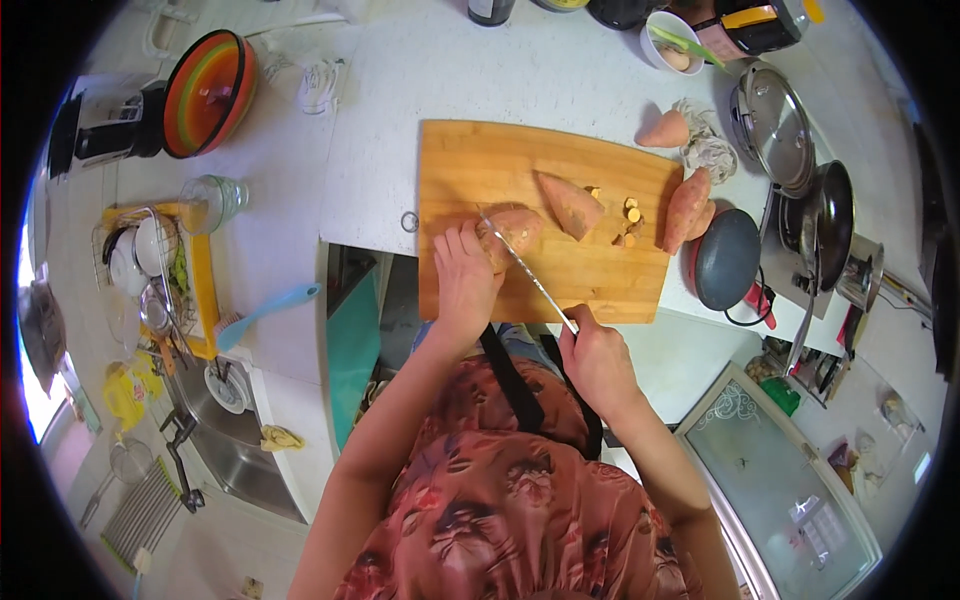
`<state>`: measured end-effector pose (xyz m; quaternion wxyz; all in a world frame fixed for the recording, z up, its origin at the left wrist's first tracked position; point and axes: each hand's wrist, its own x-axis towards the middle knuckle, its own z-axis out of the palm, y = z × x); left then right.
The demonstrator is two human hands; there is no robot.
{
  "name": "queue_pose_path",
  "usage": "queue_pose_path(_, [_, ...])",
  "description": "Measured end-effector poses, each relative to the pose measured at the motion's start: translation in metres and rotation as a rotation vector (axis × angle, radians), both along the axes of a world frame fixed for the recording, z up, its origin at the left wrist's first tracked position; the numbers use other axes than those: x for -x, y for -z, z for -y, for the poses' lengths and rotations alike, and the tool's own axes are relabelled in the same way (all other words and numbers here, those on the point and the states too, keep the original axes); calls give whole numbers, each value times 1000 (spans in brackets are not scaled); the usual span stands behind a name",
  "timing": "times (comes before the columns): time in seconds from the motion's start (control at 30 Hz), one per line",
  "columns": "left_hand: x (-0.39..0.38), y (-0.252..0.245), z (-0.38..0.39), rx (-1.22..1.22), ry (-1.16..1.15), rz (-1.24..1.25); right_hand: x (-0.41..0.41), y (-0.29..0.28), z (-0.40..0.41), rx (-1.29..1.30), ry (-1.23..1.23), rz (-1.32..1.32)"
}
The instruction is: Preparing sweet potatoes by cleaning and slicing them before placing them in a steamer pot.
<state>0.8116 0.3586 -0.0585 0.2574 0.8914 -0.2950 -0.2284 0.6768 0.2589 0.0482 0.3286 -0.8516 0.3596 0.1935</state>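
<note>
On the wooden cutting board, a sweet potato lies pressed under my left hand, whose fingers curl over its left side. My right hand grips the handle of a kitchen knife. Its blade, seen nearly edge-on, slants up and left across the sweet potato; how deep it cuts I cannot tell. Right of it lies a cut sweet potato piece with a pointed end. Several small cut ends are scattered beyond that. Another whole sweet potato rests over the board's right edge.
A sweet potato piece sits beside a crumpled plastic bag. Rightward are a round dark appliance, a wok and a lidded pan. Leftward are a glass jar, a blue brush, a striped bowl and a sink.
</note>
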Motion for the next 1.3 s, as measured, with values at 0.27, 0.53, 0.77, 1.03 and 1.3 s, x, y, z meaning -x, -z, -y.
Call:
queue_pose_path(0.27, [4, 8, -2, -1, 12, 20, -56, 55, 2, 42, -2, -83])
queue_pose_path(0.53, [-17, 10, -15, 130, -86, -90, -48, 71, 13, -46, 61, 157])
queue_pose_path(0.77, [-38, -25, -31, 541, -244, -889, -62, 0, 84, 193, 170, 228])
queue_pose_path(1.03, [-48, -35, -13, 345, 109, -295, -101, 71, 153, 332, -194, 436])
queue_pose_path(1.3, [-43, -43, 20, 342, 277, -445, -141, 111, 160, 265, -300, 496])
